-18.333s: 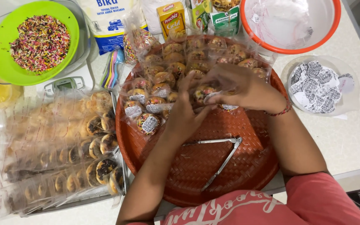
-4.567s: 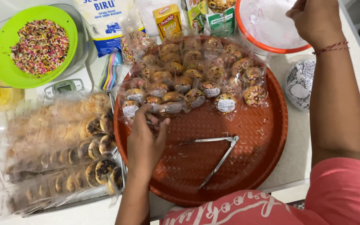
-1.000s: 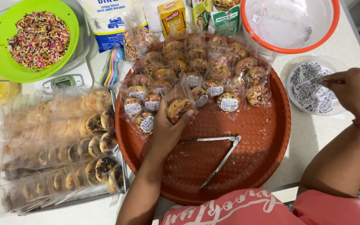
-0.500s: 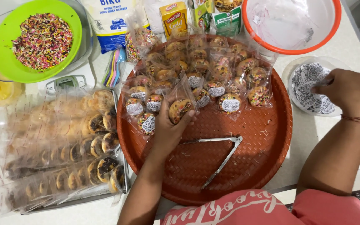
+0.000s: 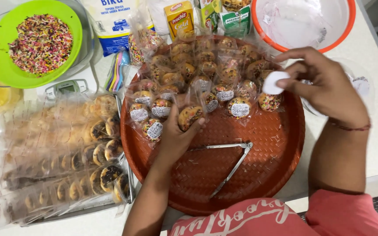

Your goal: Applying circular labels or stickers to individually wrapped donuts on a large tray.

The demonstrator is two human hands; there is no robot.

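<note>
Far left on the desk (image 5: 372,57): green bowl of sprinkles (image 5: 38,41), small scale (image 5: 66,86), metal tray of bagged pastries (image 5: 66,161). Left hand (image 5: 178,135) is closed on a wrapped sprinkle cookie (image 5: 190,116) with no sticker, at the front of the wrapped cookie rows (image 5: 197,74) on the round red woven tray (image 5: 259,175), metal tongs (image 5: 230,159) just beside its wrist. Right hand (image 5: 324,85) pinches a round white sticker (image 5: 273,82) over the tray's right edge, near the orange-rimmed bowl (image 5: 302,22).

Right hand (image 5: 324,89) lifted from sticker dish, now carrying white sticker (image 5: 273,82) over tray.
</note>
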